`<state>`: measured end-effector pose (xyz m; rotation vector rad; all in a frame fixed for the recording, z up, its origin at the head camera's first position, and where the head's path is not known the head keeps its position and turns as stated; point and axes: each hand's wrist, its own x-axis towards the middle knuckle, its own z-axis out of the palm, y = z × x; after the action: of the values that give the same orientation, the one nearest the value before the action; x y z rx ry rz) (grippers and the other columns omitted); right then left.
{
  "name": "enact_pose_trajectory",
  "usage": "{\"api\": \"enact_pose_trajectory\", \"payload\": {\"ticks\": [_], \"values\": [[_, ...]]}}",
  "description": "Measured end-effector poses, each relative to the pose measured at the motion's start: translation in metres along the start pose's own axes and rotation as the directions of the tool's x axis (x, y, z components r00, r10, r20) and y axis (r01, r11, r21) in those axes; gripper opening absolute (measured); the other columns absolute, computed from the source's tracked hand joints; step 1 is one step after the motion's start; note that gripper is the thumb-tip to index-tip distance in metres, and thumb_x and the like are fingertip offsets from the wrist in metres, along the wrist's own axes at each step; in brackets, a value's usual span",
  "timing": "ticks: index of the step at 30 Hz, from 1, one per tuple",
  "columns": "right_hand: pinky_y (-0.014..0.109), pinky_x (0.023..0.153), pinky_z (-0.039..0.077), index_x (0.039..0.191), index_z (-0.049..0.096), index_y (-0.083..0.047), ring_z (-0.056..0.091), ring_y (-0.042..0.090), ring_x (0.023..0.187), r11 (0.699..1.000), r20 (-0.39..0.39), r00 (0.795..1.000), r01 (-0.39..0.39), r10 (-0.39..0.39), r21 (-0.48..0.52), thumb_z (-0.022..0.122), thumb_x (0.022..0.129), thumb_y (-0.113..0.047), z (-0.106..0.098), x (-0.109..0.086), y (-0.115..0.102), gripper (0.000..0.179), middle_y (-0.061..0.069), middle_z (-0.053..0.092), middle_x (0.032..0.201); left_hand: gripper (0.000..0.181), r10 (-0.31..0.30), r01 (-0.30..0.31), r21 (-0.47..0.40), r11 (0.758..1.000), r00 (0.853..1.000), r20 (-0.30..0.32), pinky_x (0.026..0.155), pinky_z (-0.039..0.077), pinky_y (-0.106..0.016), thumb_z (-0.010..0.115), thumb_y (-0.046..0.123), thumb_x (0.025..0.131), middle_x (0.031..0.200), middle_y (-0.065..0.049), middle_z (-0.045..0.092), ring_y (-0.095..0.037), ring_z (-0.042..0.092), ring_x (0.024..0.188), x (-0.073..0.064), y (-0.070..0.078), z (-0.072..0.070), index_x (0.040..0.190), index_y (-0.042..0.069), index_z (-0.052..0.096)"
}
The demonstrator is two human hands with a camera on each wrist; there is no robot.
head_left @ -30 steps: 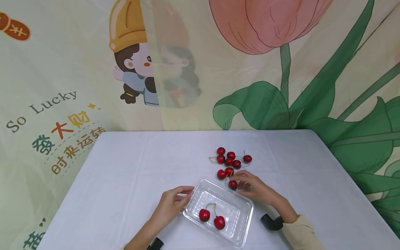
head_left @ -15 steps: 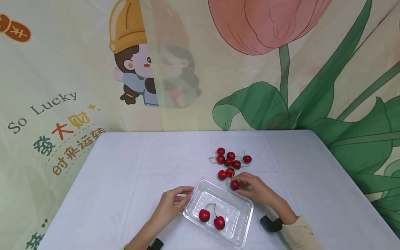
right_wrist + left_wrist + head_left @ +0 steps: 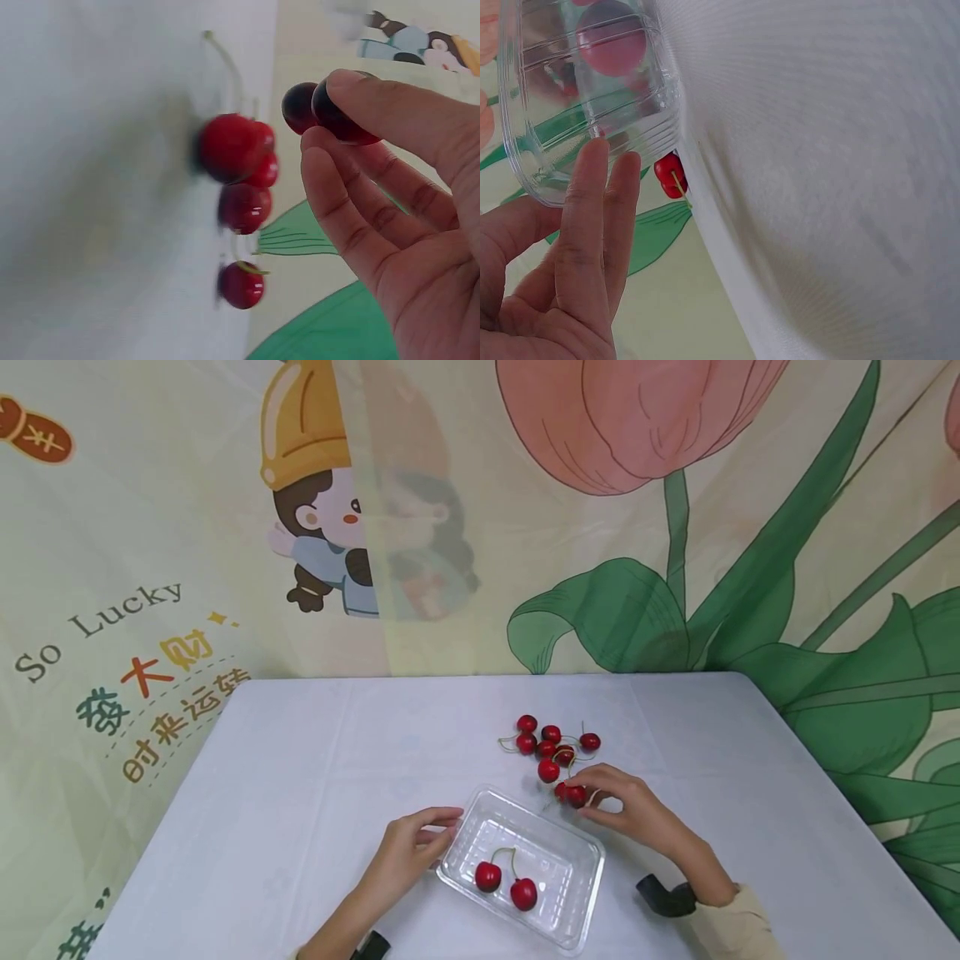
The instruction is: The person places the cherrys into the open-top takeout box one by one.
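Note:
My right hand [image 3: 630,806] pinches a dark red cherry [image 3: 349,112] between thumb and fingertips, with a second cherry [image 3: 298,107] right against it. Beyond the far right side of a clear plastic container [image 3: 558,860], that hand is held above the cloth. Two cherries joined at their stems lie inside the container, one on the left [image 3: 487,876] and one on the right [image 3: 523,894]. My left hand [image 3: 412,843] touches the container's left corner, its fingers [image 3: 585,225] fairly straight along the clear wall.
Several loose cherries [image 3: 546,749] with green stems lie in a group behind the container. A white cloth [image 3: 360,743] covers the table. Behind its far edge hangs a printed backdrop [image 3: 450,643] with a tulip and a cartoon figure.
My right hand has drawn two cherries up and to the right, away from the container's far rim. Left hand and container stay in place.

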<state>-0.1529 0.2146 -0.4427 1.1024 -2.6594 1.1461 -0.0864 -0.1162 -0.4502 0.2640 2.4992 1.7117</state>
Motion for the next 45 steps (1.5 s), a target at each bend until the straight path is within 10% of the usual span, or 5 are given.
{"api": "enact_pose_trajectory", "payload": {"ticks": [15, 35, 45], "values": [[0.026, 0.070, 0.060, 0.115, 0.068, -0.007, 0.062, 0.016, 0.098, 0.991, -0.012, 0.991, 0.130, -0.131, -0.023, 0.081, 0.070, 0.009, -0.010, 0.002, -0.043, 0.049, 0.008, 0.065, 0.111, 0.027, 0.001, -0.001, -0.020, 1.000, 1.000, 0.006, 0.060, 0.059, -0.024, 0.064, 0.004, 0.092, 0.108, -0.023, 0.068, -0.035, 0.070, 0.089, 0.000, -0.002, 0.001, 0.119, -0.002, 0.065], [0.018, 0.086, 0.054, 0.121, 0.067, -0.013, 0.059, 0.012, 0.108, 0.999, 0.363, 0.931, 0.025, -0.037, 0.039, 0.075, 0.085, -0.013, 0.025, 0.008, -0.079, 0.037, -0.001, 0.063, 0.117, 0.028, 0.005, -0.005, -0.038, 0.999, 1.000, 0.010, 0.061, 0.059, -0.024, 0.065, 0.005, 0.092, 0.108, -0.022, 0.068, -0.035, 0.070, 0.090, 0.000, -0.005, 0.001, 0.120, -0.001, 0.065], [0.017, 0.086, 0.053, 0.121, 0.067, -0.011, 0.059, 0.009, 0.105, 0.999, 0.427, 0.904, 0.031, -0.025, -0.009, 0.074, 0.086, -0.009, 0.039, 0.009, -0.069, 0.036, -0.001, 0.063, 0.115, 0.030, -0.007, 0.007, -0.082, 0.997, 1.000, 0.008, 0.060, 0.059, -0.025, 0.067, 0.006, 0.091, 0.108, -0.023, 0.068, -0.034, 0.070, 0.090, -0.002, -0.003, 0.001, 0.120, -0.002, 0.065]]}}
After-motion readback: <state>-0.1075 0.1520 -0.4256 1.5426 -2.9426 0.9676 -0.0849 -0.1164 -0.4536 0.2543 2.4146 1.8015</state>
